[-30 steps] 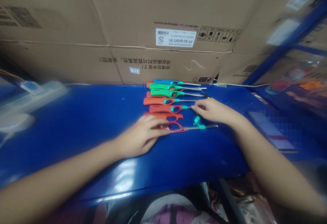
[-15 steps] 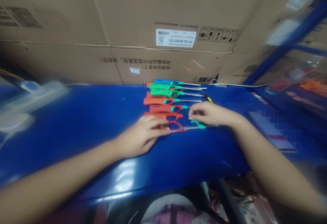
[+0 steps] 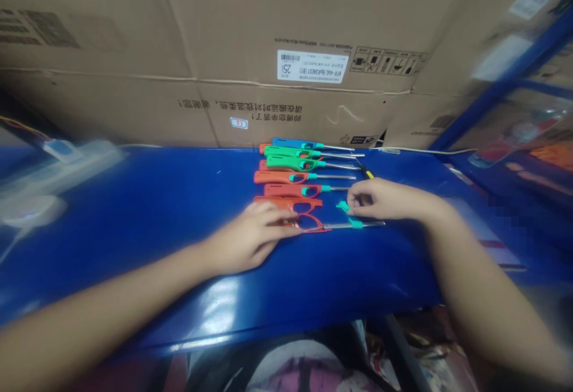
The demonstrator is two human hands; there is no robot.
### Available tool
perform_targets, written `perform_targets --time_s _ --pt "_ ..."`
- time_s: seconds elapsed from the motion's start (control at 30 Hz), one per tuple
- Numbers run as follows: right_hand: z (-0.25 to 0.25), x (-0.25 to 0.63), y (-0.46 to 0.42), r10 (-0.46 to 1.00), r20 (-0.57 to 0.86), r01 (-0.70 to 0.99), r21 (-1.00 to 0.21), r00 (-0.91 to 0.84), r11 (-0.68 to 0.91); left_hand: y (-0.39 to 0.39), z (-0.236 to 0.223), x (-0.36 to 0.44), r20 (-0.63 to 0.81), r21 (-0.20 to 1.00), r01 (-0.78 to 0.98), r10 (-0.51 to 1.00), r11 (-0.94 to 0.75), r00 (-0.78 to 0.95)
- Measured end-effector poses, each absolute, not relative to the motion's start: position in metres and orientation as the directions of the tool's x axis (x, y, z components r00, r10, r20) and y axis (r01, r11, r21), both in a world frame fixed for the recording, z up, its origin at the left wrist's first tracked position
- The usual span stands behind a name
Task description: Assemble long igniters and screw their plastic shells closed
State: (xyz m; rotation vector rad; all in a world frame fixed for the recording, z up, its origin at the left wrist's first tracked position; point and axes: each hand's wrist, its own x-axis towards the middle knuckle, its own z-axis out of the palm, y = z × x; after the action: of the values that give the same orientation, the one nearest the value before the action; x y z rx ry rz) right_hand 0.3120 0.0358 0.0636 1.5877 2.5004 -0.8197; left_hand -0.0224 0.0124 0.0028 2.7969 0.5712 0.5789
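My left hand (image 3: 257, 234) is closed on an orange-red long-neck lighter (image 3: 308, 223), pressing its handle to the table; the palm end is hidden under my fingers. From this handle a thin metal rod (image 3: 338, 225) runs right, with a teal collar (image 3: 356, 224) around it. My right hand (image 3: 378, 198) is closed in a pinch just above the rod. A small teal plastic piece (image 3: 342, 206) shows at its fingertips, partly hidden. Behind my hands lie several long-neck lighters, among them a blue one (image 3: 290, 142), a green one (image 3: 286, 162) and an orange one (image 3: 282, 176).
A large cardboard box (image 3: 224, 82) stands along the table's back edge. A yellow-and-black tool (image 3: 367, 172) lies behind my right hand. To the right is a flat tablet-like object (image 3: 496, 243), partly blurred. At left, a white power strip (image 3: 89, 159) and a cable lie on the blue table (image 3: 179, 189).
My right hand has moved slightly right, and the teal piece at its fingertips now shows up off the rod, apart from the collar. My left hand stays on the lighter.
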Motion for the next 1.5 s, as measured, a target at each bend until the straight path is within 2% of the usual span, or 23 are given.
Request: perform_targets --time_s 0.13,0.3,0.5,0.63,1.17,1.5 --pt "0.06 0.306 0.035 0.819 -0.259 0.823 -0.42 -0.512 0.383 0.012 0.004 -0.022 0.34 0.288 0.307 0.396 -0.907 0.853" --pt "0.058 0.287 0.026 0.762 -0.087 0.679 -0.525 -0.642 0.512 0.011 0.004 -0.021 0.327 0.291 0.316 0.405 -0.903 0.854" --pt "0.051 0.264 0.015 0.678 0.025 0.601 -0.439 -0.735 0.668 0.011 0.003 -0.021 0.335 0.296 0.322 0.414 -0.899 0.847" --pt "0.045 0.26 0.016 0.664 0.08 0.558 -0.473 -0.744 0.682 0.011 0.003 -0.02 0.355 0.312 0.306 0.409 -0.9 0.841" --pt "0.035 0.253 0.016 0.601 0.113 0.457 -0.544 -0.792 0.704 0.01 0.002 -0.019 0.382 0.422 0.256 0.427 -0.87 0.82" --pt "0.034 0.254 0.014 0.536 0.198 0.404 -0.461 -0.821 0.79 0.01 0.002 -0.019 0.373 0.542 0.302 0.547 -0.784 0.749"
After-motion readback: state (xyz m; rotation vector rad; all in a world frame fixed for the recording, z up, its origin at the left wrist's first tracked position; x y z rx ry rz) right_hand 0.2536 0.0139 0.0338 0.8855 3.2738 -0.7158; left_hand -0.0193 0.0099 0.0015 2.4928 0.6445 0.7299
